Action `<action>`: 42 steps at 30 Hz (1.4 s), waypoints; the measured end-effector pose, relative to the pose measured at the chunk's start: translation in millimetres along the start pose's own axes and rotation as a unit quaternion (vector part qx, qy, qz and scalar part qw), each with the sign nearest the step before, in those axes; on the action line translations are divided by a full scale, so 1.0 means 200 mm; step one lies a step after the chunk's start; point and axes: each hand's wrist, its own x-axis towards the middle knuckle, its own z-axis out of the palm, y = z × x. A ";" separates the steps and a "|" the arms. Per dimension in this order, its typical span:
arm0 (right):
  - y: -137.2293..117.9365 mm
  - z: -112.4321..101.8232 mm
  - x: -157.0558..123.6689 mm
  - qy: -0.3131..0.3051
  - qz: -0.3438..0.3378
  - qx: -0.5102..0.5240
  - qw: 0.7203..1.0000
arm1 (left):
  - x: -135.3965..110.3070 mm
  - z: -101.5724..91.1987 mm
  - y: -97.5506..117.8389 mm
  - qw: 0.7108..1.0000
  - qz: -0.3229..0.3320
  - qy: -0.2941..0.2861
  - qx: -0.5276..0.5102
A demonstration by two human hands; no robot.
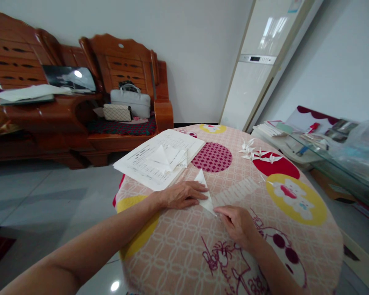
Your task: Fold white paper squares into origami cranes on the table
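Note:
A small white folded paper triangle (207, 199) lies on the tablecloth in the middle of the table. My left hand (184, 195) rests on its left side, with the fingers stretched out flat over the paper. At the triangle's near right corner is my right hand (236, 223), its fingers curled and the thumb and index finger closed on the tip. Just beyond my left hand, more white folded paper pieces (163, 159) sit on a stack of printed sheets (135, 162). Several folded paper cranes (247, 145) stand toward the far right of the table.
A patterned tablecloth (172, 246) covers the round table. To the right is a glass-topped stand (335, 157) with papers and a plastic bag (367, 139). Behind stand wooden chairs (126, 61) with a grey handbag (132, 102), and a tall white air conditioner (249, 78).

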 end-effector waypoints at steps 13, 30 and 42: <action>0.00 0.03 -0.02 -0.009 -0.025 -0.066 0.997 | 0.07 0.10 0.16 0.976 -0.059 0.005 0.211; -0.01 0.03 -0.02 0.004 -0.018 -0.048 0.999 | 0.20 0.02 -0.06 0.943 -0.227 0.016 0.242; -0.01 0.04 -0.03 0.024 -0.013 -0.002 1.000 | 0.29 0.02 -0.18 0.911 -0.373 0.166 0.049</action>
